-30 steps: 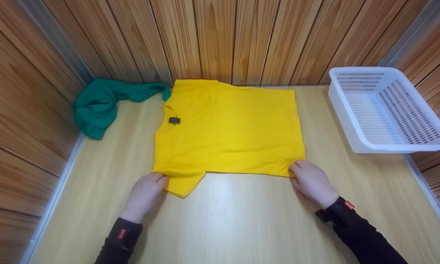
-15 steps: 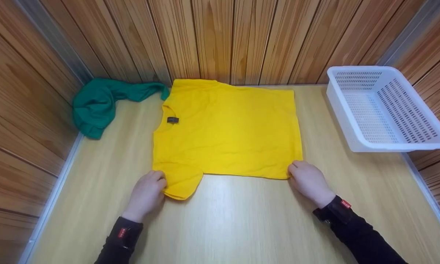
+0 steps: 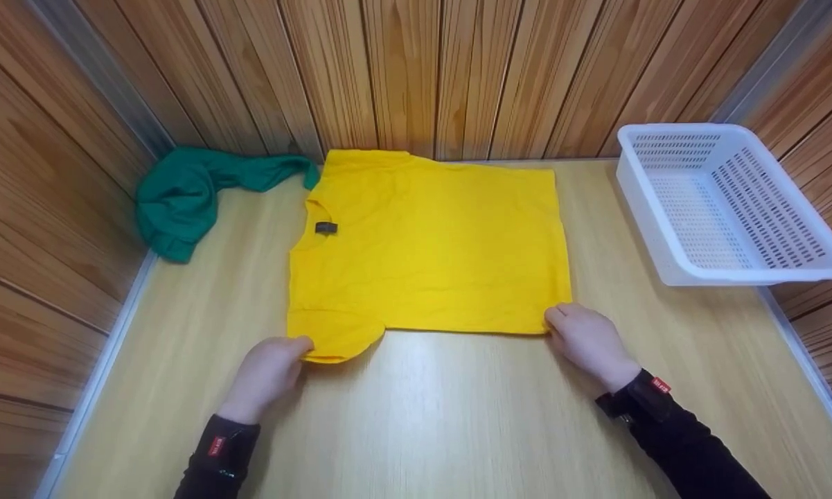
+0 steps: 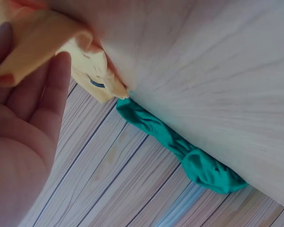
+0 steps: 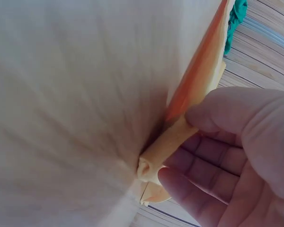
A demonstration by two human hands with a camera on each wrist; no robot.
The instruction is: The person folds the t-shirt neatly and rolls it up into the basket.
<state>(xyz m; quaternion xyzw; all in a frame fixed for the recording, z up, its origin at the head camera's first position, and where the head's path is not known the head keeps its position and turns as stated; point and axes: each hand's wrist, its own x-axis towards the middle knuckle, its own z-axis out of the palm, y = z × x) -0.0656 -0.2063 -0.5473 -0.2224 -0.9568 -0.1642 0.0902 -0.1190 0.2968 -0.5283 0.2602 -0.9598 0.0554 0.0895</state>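
On the table [image 3: 416, 423], the yellow shirt [image 3: 443, 242] was pinched at sleeve and hem by the left hand [image 3: 267, 374] and right hand [image 3: 592, 346] respectively. The palms [image 4: 19, 161] were shown only by the wrist views.

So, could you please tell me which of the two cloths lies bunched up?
The green cloth, in the far left corner; the yellow shirt, held by the left hand and right hand, lies spread out.
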